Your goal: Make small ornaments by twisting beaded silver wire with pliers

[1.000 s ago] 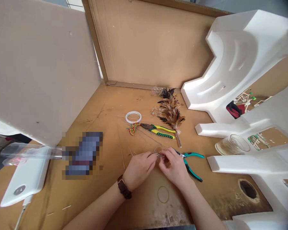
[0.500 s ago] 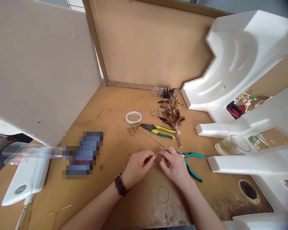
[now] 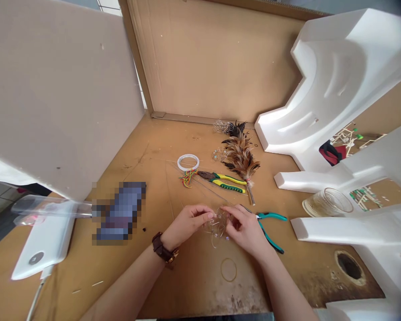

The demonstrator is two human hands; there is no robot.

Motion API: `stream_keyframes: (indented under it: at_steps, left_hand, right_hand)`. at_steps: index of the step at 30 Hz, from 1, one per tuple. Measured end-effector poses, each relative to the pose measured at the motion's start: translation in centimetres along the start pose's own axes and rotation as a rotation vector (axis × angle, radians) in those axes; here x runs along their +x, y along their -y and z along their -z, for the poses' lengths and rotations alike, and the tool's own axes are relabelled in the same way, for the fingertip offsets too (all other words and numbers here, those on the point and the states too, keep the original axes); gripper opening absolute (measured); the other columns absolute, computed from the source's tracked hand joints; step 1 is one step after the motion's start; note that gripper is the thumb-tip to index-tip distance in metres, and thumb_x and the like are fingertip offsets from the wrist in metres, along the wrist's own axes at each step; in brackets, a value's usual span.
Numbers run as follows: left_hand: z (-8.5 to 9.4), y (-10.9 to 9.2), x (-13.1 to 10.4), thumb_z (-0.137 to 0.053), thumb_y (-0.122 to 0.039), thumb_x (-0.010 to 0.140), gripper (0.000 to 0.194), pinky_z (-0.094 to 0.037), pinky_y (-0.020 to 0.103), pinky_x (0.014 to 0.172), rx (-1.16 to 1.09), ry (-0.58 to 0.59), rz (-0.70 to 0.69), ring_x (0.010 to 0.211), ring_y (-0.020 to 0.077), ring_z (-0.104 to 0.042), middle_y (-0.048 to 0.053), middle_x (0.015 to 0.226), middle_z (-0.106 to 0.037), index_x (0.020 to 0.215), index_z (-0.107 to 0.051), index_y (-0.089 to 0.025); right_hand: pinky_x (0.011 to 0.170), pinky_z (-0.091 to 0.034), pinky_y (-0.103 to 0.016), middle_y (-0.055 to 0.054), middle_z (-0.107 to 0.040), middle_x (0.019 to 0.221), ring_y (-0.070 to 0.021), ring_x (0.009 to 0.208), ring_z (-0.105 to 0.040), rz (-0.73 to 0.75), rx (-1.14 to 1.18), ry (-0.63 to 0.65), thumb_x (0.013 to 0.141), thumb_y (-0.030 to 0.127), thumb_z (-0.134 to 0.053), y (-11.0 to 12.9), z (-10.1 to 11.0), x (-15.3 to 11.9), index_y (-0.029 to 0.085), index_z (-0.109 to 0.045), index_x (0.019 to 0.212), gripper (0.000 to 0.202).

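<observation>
Thin looped wire with small clear beads (image 3: pixel 219 228) hangs between my two hands, above the brown tabletop. My left hand (image 3: pixel 190 224) pinches its upper left part between thumb and fingertips. On the other side my right hand (image 3: pixel 245 227) has curled fingers around the wire's right edge. Teal-handled pliers (image 3: pixel 270 232) lie just beyond my right hand, their jaws partly hidden by it. Farther back rest yellow-and-green pliers (image 3: pixel 225 182), a white ring (image 3: pixel 188 162) with colourful threads (image 3: pixel 189 178), and a brown feather bundle (image 3: pixel 240 156).
White foam pieces (image 3: pixel 321 229) line the right side, with a glass cup (image 3: pixel 327 203) among them. A pixelated phone-like object (image 3: pixel 122 214) and a white device (image 3: pixel 47 240) with a cable sit at the left. Cardboard (image 3: pixel 217 62) stands behind.
My hands have moved slightly apart, and more of the beaded wire now shows between them. My left hand has shifted left. The whole view has moved a little.
</observation>
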State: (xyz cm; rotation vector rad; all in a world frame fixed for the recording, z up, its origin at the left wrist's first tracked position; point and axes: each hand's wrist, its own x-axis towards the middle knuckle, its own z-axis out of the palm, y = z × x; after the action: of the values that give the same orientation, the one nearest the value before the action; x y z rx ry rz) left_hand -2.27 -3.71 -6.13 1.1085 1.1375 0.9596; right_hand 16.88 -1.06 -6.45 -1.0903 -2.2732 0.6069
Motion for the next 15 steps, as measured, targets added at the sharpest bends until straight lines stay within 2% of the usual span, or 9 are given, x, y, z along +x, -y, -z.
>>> stream_keyframes:
  at_steps: [2,5,10,15]
  left_hand:
    - [0.04,-0.14,-0.08,-0.061,-0.036,0.074,0.023,-0.037,0.019,0.048,0.024,-0.003,-0.027,0.049,0.0056,-0.044,-0.002,0.064,-0.057,0.070,-0.062,-0.013]
    - [-0.03,-0.16,-0.13,-0.059,-0.037,0.075,0.024,-0.044,0.022,0.054,-0.015,0.005,0.010,0.052,0.0087,-0.051,-0.003,0.058,-0.055,0.073,-0.060,-0.013]
    - [-0.20,0.07,-0.22,-0.053,-0.037,0.079,0.024,-0.047,0.024,0.056,0.020,0.013,0.016,0.053,0.0108,-0.056,-0.001,0.057,-0.058,0.074,-0.053,-0.014]
    - [-0.17,-0.07,-0.60,-0.045,-0.029,0.085,0.019,-0.046,0.023,0.058,0.341,-0.049,-0.176,0.064,0.0128,-0.058,0.001,0.068,-0.059,0.079,-0.058,-0.016]
  right_hand:
    - [0.060,-0.045,-0.022,-0.002,-0.058,0.083,-0.0106,0.062,-0.054,-0.002,0.028,0.007,0.071,0.008,-0.047,0.03,-0.01,0.02,0.022,-0.060,0.106,0.040]
    - [0.058,-0.045,-0.022,-0.002,-0.059,0.083,-0.0096,0.059,-0.053,0.001,0.060,0.005,0.072,0.008,-0.046,0.09,-0.08,0.04,0.022,-0.060,0.107,0.040]
    - [0.056,-0.046,-0.022,-0.002,-0.059,0.082,-0.0099,0.059,-0.053,-0.002,0.074,-0.012,0.070,0.007,-0.046,0.08,-0.18,0.04,0.021,-0.061,0.107,0.041]
    - [0.058,-0.046,-0.023,-0.003,-0.059,0.083,-0.0108,0.062,-0.054,-0.010,0.053,0.007,0.070,0.006,-0.046,0.00,-0.15,-0.01,0.021,-0.061,0.106,0.042]
